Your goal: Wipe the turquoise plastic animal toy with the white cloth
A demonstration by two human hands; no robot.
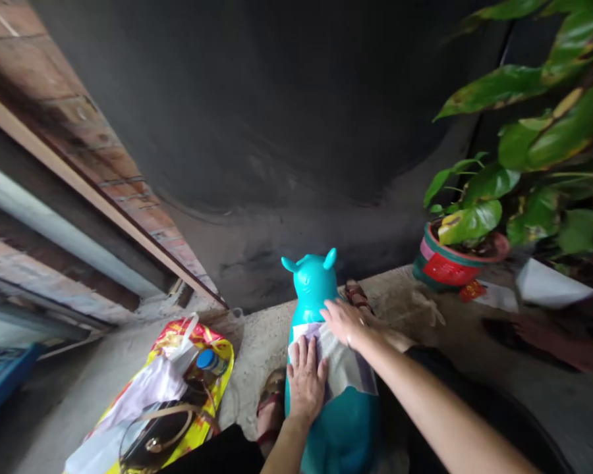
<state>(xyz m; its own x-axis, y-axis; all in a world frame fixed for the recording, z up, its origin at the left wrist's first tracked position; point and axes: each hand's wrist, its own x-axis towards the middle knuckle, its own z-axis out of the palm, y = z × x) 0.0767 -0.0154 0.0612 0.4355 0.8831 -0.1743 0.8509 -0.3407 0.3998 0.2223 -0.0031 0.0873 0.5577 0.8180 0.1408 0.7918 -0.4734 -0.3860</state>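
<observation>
A turquoise animal-shaped toy (312,283) with two small ears stands on the concrete floor in front of me. A pale striped cloth (343,365) lies over its back. My left hand (306,382) rests flat on the near part of the cloth, fingers spread. My right hand (344,320) lies flat on the cloth's far edge, just behind the toy's head. Neither hand grips anything. My sandalled feet (271,411) sit either side of the toy.
A yellow and red bag (212,388) with a blue-capped bottle (206,361) and a dark handbag (153,438) lies at the left. A potted green plant (454,260) stands at the right, before a dark wall. A brick wall runs along the left.
</observation>
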